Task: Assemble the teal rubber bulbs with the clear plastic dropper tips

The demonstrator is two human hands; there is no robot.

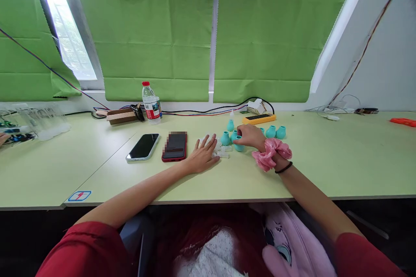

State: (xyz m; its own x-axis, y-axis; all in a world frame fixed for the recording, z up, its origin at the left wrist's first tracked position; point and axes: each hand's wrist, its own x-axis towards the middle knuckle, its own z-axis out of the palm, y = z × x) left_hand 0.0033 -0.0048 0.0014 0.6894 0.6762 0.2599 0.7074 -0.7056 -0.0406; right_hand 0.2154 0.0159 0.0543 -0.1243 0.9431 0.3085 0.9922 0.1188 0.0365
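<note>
Turquoise bulbs (225, 139): seven visible on the tabletop (328, 156), around the right hand (241, 135); one, at the back, carries a pale tip (231, 114). The right hand has its fingers bent down among the nearer bulbs; whether it grips one cannot be told. The left hand (203, 154), one, lies palm down, fingers spread, over clear pieces (224, 148); two show fully beside it, total uncertain. Phones: two, left of that hand, black (143, 147) and red-edged (174, 149). Yellow block (259, 119): one, behind the bulbs. Red-capped bottle (151, 104): one.

The right hand (251, 136) sits among turquoise bottles (225, 139).
</note>
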